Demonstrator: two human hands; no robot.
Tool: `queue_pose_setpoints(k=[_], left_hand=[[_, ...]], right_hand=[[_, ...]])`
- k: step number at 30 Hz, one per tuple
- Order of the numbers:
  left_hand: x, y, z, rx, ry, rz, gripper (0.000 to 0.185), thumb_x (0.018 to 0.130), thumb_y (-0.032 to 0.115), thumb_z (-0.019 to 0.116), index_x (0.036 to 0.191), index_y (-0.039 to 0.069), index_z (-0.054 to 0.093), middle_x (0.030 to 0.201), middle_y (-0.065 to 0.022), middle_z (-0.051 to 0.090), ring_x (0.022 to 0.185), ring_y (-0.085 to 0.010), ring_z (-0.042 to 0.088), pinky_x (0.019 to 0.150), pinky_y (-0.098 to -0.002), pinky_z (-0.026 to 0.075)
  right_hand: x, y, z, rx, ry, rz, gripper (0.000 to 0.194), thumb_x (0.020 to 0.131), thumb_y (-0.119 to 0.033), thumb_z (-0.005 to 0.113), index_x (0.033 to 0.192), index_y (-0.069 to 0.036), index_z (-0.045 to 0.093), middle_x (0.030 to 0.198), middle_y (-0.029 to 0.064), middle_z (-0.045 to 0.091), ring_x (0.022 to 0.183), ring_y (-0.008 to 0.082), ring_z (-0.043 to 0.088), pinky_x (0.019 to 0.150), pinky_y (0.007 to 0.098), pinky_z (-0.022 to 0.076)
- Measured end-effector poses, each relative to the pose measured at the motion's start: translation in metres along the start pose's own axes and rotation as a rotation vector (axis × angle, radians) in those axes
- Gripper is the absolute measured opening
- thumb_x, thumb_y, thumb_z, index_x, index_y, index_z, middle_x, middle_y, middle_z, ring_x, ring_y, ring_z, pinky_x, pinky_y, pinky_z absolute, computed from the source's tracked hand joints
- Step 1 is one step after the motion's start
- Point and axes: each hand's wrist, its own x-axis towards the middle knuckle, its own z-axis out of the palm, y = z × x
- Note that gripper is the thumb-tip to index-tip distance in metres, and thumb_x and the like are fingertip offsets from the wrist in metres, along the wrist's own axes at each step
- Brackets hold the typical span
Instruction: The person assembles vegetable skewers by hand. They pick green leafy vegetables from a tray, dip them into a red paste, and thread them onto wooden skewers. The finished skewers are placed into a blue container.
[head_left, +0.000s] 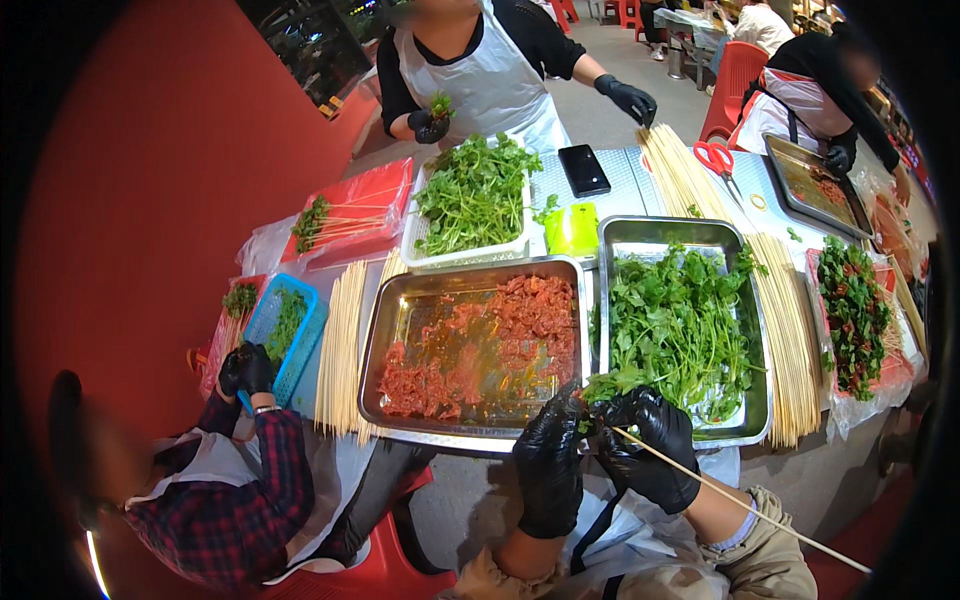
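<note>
Both my hands wear wet black gloves and meet at the near edge of the table, between two steel trays. My right hand is closed around a bamboo skewer, whose bare end reaches to the lower right, and a bunch of cilantro sticks out above the fingers. My left hand pinches at the skewer's other end, with a bit of meat and leaf at the fingertips. Sliced raw marinated meat lies in the left steel tray. Cilantro stems fill the right steel tray.
Bare skewers lie beside the trays. Behind stand a white basket of cilantro, a phone and red scissors. A blue basket is left; loaded skewers lie right. Several gloved co-workers sit or stand around the table.
</note>
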Motion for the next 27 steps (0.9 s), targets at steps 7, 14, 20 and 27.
queue_pose_setpoints(k=[7, 14, 20, 27], left_hand=[[-0.006, -0.004, -0.008, 0.281, -0.008, 0.198, 0.029, 0.089, 0.006, 0.047, 0.116, -0.005, 0.050, 0.101, -0.0099, 0.059, 0.086, -0.0142, 0.058, 0.070, -0.0257, 0.050], [-0.009, -0.030, -0.008, -0.006, 0.014, 0.195, 0.027, 0.082, -0.009, 0.051, 0.109, -0.004, 0.054, 0.104, -0.0090, 0.058, 0.091, -0.0134, 0.055, 0.080, -0.0247, 0.045], [-0.007, -0.030, -0.023, 0.286, -0.022, 0.415, 0.031, 0.081, -0.010, 0.053, 0.110, -0.002, 0.057, 0.105, -0.0083, 0.059, 0.094, -0.0141, 0.055, 0.081, -0.0255, 0.046], [-0.003, -0.013, -0.012, 0.442, -0.027, 0.498, 0.028, 0.080, -0.009, 0.053, 0.106, -0.002, 0.059, 0.104, -0.0106, 0.061, 0.094, -0.0184, 0.057, 0.083, -0.0287, 0.045]], right_hand=[[0.000, -0.002, 0.008, -0.060, 0.036, -0.029, 0.032, 0.060, -0.009, 0.073, 0.087, -0.007, 0.058, 0.080, 0.0120, 0.059, 0.067, 0.0318, 0.058, 0.055, 0.0385, 0.0455], [-0.005, 0.003, 0.019, -0.010, 0.145, 0.006, 0.025, 0.064, 0.001, 0.069, 0.085, -0.005, 0.057, 0.076, 0.0129, 0.058, 0.069, 0.0306, 0.059, 0.060, 0.0362, 0.0464], [-0.013, 0.007, 0.033, 0.013, 0.157, 0.070, 0.017, 0.066, 0.002, 0.067, 0.081, -0.002, 0.059, 0.075, 0.0135, 0.058, 0.070, 0.0306, 0.058, 0.064, 0.0363, 0.0459], [-0.023, 0.015, 0.033, 0.099, 0.265, 0.148, 0.014, 0.070, 0.003, 0.065, 0.082, -0.001, 0.058, 0.076, 0.0130, 0.057, 0.069, 0.0277, 0.056, 0.063, 0.0337, 0.0443]])
